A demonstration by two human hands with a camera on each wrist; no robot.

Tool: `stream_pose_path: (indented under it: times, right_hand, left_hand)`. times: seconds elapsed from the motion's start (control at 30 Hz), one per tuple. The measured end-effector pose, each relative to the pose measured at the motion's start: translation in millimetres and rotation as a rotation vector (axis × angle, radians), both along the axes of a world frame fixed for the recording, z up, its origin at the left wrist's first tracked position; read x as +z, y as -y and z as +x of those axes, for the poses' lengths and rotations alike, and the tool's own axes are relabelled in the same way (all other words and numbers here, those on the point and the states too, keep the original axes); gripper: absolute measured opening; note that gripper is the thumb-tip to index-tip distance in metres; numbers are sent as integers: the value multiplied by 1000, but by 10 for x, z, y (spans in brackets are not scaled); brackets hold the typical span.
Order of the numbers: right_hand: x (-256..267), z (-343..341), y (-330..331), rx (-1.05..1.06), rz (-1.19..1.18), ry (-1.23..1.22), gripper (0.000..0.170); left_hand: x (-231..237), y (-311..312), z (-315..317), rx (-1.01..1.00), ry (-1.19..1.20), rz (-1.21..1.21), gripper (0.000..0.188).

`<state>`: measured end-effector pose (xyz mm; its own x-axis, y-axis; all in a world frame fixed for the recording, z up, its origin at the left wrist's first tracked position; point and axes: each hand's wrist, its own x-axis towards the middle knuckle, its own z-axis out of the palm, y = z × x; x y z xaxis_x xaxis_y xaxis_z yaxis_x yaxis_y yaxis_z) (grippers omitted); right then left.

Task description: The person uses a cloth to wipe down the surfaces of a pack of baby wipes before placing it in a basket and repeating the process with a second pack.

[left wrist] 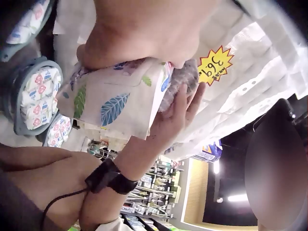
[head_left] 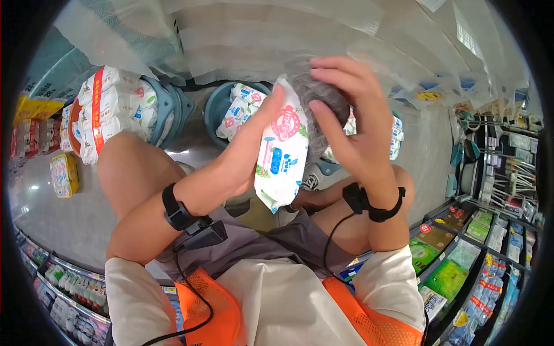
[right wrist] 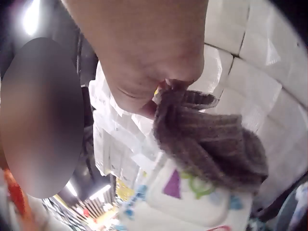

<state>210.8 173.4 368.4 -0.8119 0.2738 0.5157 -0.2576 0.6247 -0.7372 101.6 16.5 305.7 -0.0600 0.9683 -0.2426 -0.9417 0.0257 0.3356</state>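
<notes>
My left hand [head_left: 245, 151] grips a white pack of wet wipes [head_left: 281, 164] along its side, tilted upright in front of my knees. A grey-brown knitted cloth [head_left: 324, 92] lies against the pack's far right side, and my right hand [head_left: 362, 124] holds it between thumb and fingers. In the right wrist view the ribbed cloth [right wrist: 211, 139] hangs from the fingers over the pack's face [right wrist: 187, 199]. The left wrist view shows the pack's leaf-printed back [left wrist: 113, 103], with most left-hand fingers hidden behind the wrist.
Blue-grey tubs [head_left: 209, 118] filled with similar packs stand on the floor ahead. A stack of packs [head_left: 107, 115] with a red band sits at left, near a yellow-edged pack [head_left: 63, 176]. Shelves [head_left: 456, 271] line the right side. White wrapped goods [head_left: 242, 40] rise in front.
</notes>
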Motion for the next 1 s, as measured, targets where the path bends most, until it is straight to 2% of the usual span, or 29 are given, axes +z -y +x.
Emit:
stream_pose_path:
  times: [0.03,0.07,0.13,0.23,0.43,0.57,0.67,0.8,0.83,0.9,1.0]
  right_hand:
    - [5,-12,-10,14,168,59,42]
    - [7,-17,-13,28,336,118,39]
    - [-94,-34,55,13,375,83,32]
    - [-123,-41,89,30,508,38,31]
    - [-90,-5,143,168,464,36,29]
    - [-33,136,335,461,241,134,24]
    - [8,161,398,498,319,145,27]
    - [-2,82,141,235,525,41,30]
    - [4,60,69,158,562,17,32]
    - [-18,27,-71,16,628,-26,35]
    - [-32,14,-103,-70,559,-6,36]
  left_hand:
    - [-43,17,-17,-23,77,115,63]
    - [-67,8,11,28,42,26,64]
    - [28,-42,90,131,-29,-155,65]
    - [-27,-25,94,157,15,-142,62]
    - [62,-17,55,179,84,-188,57]
    - [-114,-74,-69,208,31,-229,64]
    - [-104,-47,-132,222,16,-153,65]
    - [140,-94,-28,203,97,-221,55]
    - [-52,-57,-55,122,-12,-211,52]
    - [-88,-38,-4,65,35,-149,52]
    - [-26,-68,40,82,31,-143,53]
